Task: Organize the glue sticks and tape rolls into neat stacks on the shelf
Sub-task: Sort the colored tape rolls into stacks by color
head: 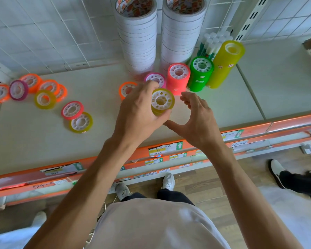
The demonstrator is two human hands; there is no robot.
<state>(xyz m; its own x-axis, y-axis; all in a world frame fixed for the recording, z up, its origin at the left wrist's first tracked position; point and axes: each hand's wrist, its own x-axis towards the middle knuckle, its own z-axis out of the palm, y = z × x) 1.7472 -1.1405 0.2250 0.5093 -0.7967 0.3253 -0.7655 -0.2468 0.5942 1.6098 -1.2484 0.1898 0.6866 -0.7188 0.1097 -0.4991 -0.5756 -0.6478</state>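
**Yellow rolls in hand, stacking under way**

Nearest: left hand [138, 112] curled round a short stack of yellow tape rolls [162, 101], held just above the shelf [241, 105]. Right hand [196, 119] open beside it, fingers relaxed, holding nothing. Judged light and stiff; smooth film sides likely slippery, so grip best taken across the outer rim, with the stack kept level to stop rolls sliding apart. Left along the shelf: loose rolls [43, 99] lying flat, orange, purple, pink and yellow, some overlapping. Just behind the hands: orange roll [127, 89], purple roll [155, 79], then pink stack [178, 78], green stack [200, 74], tall yellow stack [224, 63]. Farthest: two white tape columns [137, 38], glue sticks [212, 45] bunched upright.
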